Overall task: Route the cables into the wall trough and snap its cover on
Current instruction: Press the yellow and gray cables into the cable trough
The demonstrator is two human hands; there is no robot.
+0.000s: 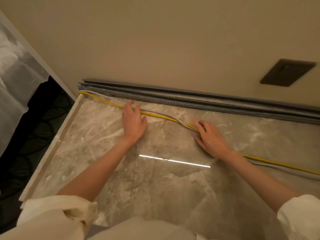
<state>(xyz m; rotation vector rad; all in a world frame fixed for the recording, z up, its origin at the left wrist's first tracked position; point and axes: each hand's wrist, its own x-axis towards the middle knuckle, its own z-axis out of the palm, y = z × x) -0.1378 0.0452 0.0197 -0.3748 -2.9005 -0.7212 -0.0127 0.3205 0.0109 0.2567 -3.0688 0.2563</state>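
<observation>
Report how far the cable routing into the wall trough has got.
Done: nothing visibly finished; the grey trough along the wall lies open, with no cover on it. In hand: the left hand and the right hand rest flat on the yellow cable and grey cable, which lie on the marble surface short of the trough. Left: seating both cables, then snapping the cover on.

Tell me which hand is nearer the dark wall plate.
Right. The right hand lies on the marble floor over the cables, below and left of the dark wall plate; the left hand is farther left, near the floor's edge.
</observation>
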